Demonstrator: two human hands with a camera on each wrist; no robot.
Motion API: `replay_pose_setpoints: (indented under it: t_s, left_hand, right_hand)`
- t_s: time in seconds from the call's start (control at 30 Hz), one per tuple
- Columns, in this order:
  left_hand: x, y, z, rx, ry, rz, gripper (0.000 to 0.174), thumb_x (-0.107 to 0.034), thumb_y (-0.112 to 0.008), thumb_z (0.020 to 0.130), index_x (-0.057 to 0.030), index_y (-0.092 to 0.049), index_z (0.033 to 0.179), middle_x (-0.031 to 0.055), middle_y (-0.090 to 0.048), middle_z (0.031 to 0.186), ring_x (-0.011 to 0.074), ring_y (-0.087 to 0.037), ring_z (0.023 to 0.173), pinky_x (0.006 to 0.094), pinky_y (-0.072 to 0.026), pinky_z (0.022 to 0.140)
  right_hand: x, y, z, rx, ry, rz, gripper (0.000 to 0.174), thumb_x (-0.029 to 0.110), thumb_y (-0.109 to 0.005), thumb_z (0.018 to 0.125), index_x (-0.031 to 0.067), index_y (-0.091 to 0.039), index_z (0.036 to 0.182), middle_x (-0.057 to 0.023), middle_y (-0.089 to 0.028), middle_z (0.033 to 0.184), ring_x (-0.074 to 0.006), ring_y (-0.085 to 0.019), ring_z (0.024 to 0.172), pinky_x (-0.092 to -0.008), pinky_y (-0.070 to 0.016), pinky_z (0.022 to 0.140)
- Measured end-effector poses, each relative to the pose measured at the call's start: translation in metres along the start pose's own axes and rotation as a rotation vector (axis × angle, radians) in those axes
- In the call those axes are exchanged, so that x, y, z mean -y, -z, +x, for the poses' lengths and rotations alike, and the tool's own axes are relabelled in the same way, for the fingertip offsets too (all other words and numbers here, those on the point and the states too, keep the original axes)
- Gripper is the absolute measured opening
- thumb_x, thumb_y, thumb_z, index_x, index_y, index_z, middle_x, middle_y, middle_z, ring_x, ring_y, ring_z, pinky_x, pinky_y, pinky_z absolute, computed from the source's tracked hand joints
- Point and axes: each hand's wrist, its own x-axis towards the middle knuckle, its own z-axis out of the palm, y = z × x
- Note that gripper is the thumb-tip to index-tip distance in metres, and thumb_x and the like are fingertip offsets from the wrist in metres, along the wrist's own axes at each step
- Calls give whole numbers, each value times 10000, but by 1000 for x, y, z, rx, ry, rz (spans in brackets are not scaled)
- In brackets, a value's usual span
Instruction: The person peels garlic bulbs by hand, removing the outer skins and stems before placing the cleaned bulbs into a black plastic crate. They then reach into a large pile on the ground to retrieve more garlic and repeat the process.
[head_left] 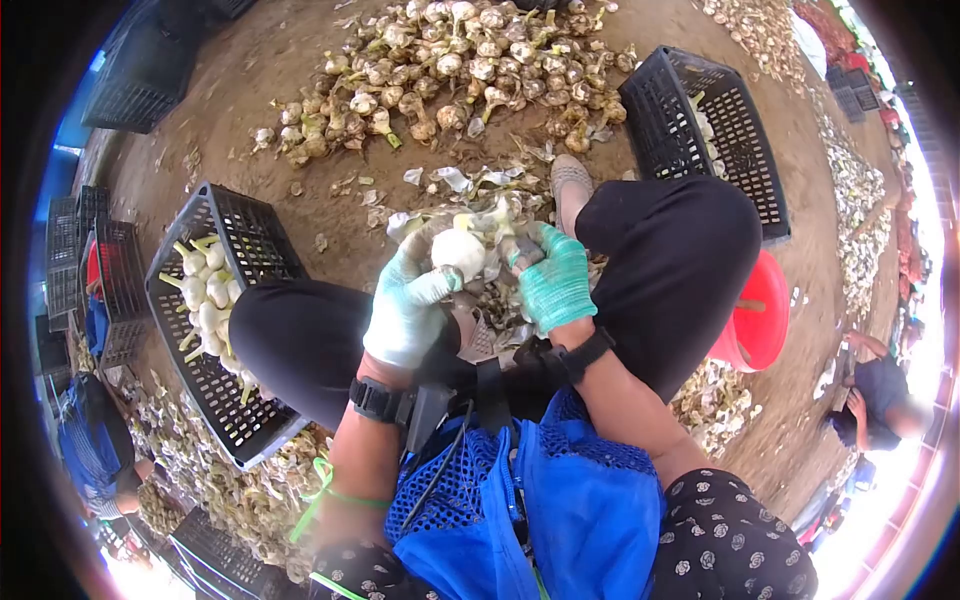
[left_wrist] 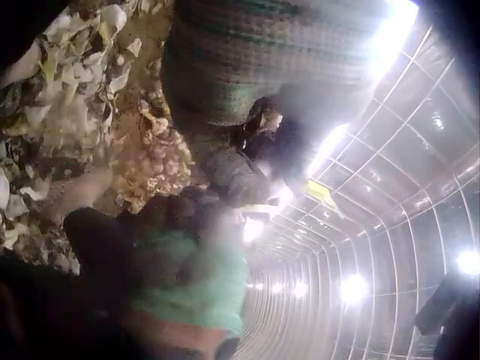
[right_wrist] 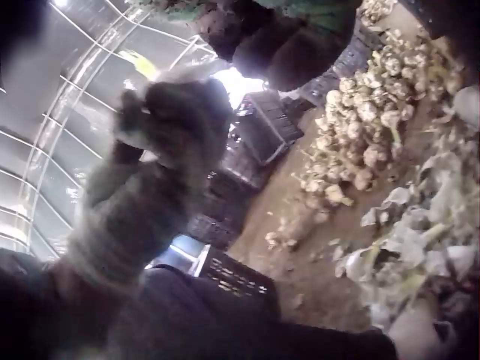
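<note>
My left hand, in a pale knit glove, grips a peeled white garlic bulb in front of my knees. The bulb's cut stem points away from me. Just right of it, my right hand in a green glove has fingers curled and pinches loose garlic skin beside the bulb. Dirt darkens the right fingertips. In the left wrist view the left glove fills the top and the right glove is below. The right wrist view shows both hands dark and blurred against the light.
Unpeeled garlic lies heaped on the dirt floor ahead. A black crate of white bulbs stands left; another crate stands front right. A red bucket sits beyond my right knee. Skins litter the ground. Other people sit at the sides.
</note>
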Motion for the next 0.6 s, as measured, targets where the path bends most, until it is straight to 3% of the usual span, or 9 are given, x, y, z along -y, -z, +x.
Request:
replay_pose_setpoints:
  t_s: [0.03, 0.17, 0.23, 0.3, 0.33, 0.43, 0.47, 0.5, 0.6]
  left_hand:
    - [0, -4, -1, 5, 3, 0, 561, -71, -676, 612, -74, -419, 1110, 126, -524, 932, 213, -544, 655, 216, -449, 470]
    - [2, -3, -4, 34, 11, -149, 557, -52, -670, 607, -59, -421, 1105, 119, -523, 915, 218, -512, 654, 201, -428, 459]
    - [-2, 2, -3, 99, 53, -96, 497, -27, -613, 642, -10, -419, 1100, 92, -527, 952, 184, -534, 813, 283, -469, 651]
    - [0, -1, -2, 36, 11, -35, 533, -43, -640, 626, -24, -415, 1109, 102, -527, 926, 185, -530, 722, 246, -449, 551]
    - [1, -2, -1, -26, -32, 26, 569, -60, -667, 610, -38, -411, 1118, 112, -527, 899, 185, -527, 630, 208, -429, 452]
    - [4, 6, 2, -29, -15, 143, 582, -80, -672, 608, -17, -404, 1120, 115, -532, 870, 177, -540, 626, 219, -434, 453]
    - [5, 6, 2, -26, -14, 143, 582, -80, -672, 608, -17, -404, 1120, 115, -532, 870, 177, -540, 626, 219, -434, 453]
    - [6, 6, 2, -27, -19, 225, 583, -86, -669, 611, -9, -399, 1122, 117, -532, 853, 183, -542, 626, 223, -436, 456]
    - [2, -1, 0, 8, 20, 229, 564, -85, -655, 628, 5, -392, 1118, 124, -532, 840, 196, -543, 628, 227, -438, 461]
  right_hand:
    - [-5, 1, 5, -69, 64, -206, 154, 6, -519, 685, -52, -538, 827, -51, -529, 640, -89, -441, 540, -238, -371, 482]
    - [-6, 11, 18, -187, -81, -29, 95, 40, -558, 695, -39, -553, 747, -69, -529, 592, -107, -455, 519, -263, -366, 469]
    - [0, 15, 15, -110, -124, -67, 108, 41, -569, 689, -26, -563, 773, -57, -536, 610, -96, -460, 524, -256, -376, 475]
    - [26, 12, -1, -97, 191, -29, 133, 84, -575, 711, -23, -567, 788, -40, -535, 584, -90, -512, 567, -218, -405, 515]
    - [18, 11, 5, -51, 324, -80, 171, 60, -636, 631, 5, -585, 785, -106, -574, 754, -190, -546, 635, -270, -436, 588]
    - [9, 7, 5, 24, 534, -103, 237, 60, -655, 594, -2, -589, 813, -144, -578, 827, -264, -565, 747, -300, -449, 684]
    - [5, -4, 4, 81, 47, 326, 240, 33, -642, 586, -4, -593, 817, -158, -576, 852, -289, -563, 797, -329, -446, 727]
    - [-2, -4, 4, 78, 47, 325, 240, 33, -642, 586, -4, -593, 817, -158, -576, 852, -289, -563, 797, -329, -446, 727]
    - [-6, 0, 3, 61, 437, -62, 187, -10, -610, 590, -21, -592, 775, -172, -573, 839, -279, -568, 764, -317, -450, 689]
